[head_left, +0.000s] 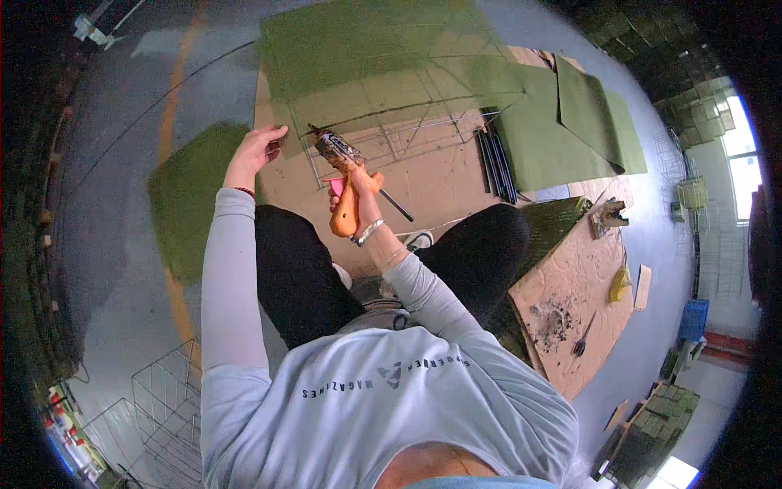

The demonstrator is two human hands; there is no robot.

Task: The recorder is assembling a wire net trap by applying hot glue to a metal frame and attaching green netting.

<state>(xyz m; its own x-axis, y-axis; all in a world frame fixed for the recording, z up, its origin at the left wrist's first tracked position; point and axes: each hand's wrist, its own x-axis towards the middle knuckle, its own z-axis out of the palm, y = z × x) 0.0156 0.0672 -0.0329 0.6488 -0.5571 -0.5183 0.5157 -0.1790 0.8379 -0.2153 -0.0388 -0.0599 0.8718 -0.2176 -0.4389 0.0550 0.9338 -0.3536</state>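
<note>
My right hand [364, 200] grips an orange glue gun [345, 181] by its handle, with the nozzle aimed up and left at a wire frame [383, 134]. A dark glue stick juts out behind the gun. My left hand [257, 149] holds the left edge of a green felt sheet [366, 53] where it lies over the wire frame. Both rest on a brown cardboard sheet [432, 183] on the floor in front of my knees.
More green felt pieces [570, 122] lie to the right, and another green patch [191, 191] lies on the grey floor at left. A bundle of dark rods [495, 163] sits on the cardboard. Scissors [582, 338] lie on a second cardboard piece. Wire baskets [167, 403] stand lower left.
</note>
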